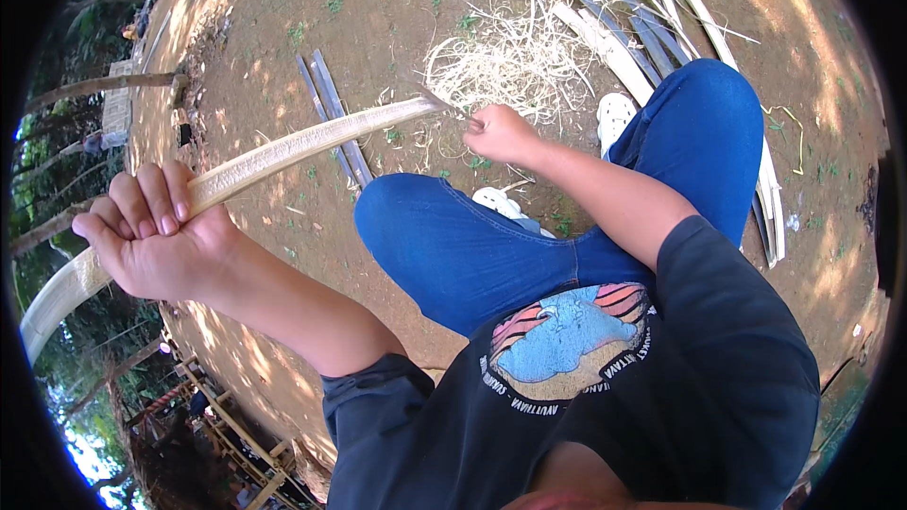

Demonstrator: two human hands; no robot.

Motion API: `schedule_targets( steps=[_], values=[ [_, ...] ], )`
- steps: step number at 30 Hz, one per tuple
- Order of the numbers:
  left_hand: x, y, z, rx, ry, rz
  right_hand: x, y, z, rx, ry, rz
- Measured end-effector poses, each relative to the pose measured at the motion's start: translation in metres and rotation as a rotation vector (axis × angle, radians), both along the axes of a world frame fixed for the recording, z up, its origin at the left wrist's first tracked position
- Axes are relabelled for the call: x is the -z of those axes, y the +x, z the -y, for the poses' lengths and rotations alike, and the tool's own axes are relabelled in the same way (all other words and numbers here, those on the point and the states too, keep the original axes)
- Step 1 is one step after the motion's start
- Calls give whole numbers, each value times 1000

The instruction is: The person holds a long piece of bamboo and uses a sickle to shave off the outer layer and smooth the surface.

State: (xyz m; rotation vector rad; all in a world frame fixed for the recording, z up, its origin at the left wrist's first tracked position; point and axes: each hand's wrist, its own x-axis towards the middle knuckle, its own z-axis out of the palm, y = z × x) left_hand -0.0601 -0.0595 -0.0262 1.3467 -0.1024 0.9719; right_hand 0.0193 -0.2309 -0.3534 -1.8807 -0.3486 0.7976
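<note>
A long pale bamboo strip [312, 142] runs from the far left edge toward the middle, bending in the wide view. My left hand [161, 227] is closed around it, fingers wrapped over the top. At the strip's inner end lies a thin dark blade [435, 97], apparently a knife, touching or very close to it. Its other end goes into my right hand [501, 135], which is closed in a fist; the handle is hidden by the fingers. Beyond the right fist, a heap of curly pale shavings [515, 61] covers the ground.
Two dark strips [333, 113] lie on the brown dirt ground [378, 19] left of my knees. More split bamboo strips [614, 52] lie beyond my right leg, and long pale ones [704, 9] curve past it. Trees and wooden poles [104, 85] stand at the left.
</note>
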Motion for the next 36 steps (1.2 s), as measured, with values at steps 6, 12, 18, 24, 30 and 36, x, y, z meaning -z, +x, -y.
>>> schedule_targets(
  steps=[6, 12, 18, 24, 30, 36],
  values=[
    [13, 0, -24, -22, -2, 30, -46, -33, -18, -82, 81, 181],
    [-63, -35, -64, 276, -1, 129, 84, 1, 20, 216, -316, -73],
    [-26, -31, -80, 37, -40, 95, 43, 4, 3, 270, -62, -107],
    [26, 1, -64, -62, -148, 42, 18, -4, -16, 282, 79, -47],
    [55, 19, -50, -161, 6, 106, -24, -34, -30, 33, 181, 55],
    [56, 5, -32, -129, 136, 142, -33, -45, -28, -61, 192, 63]
  ],
)
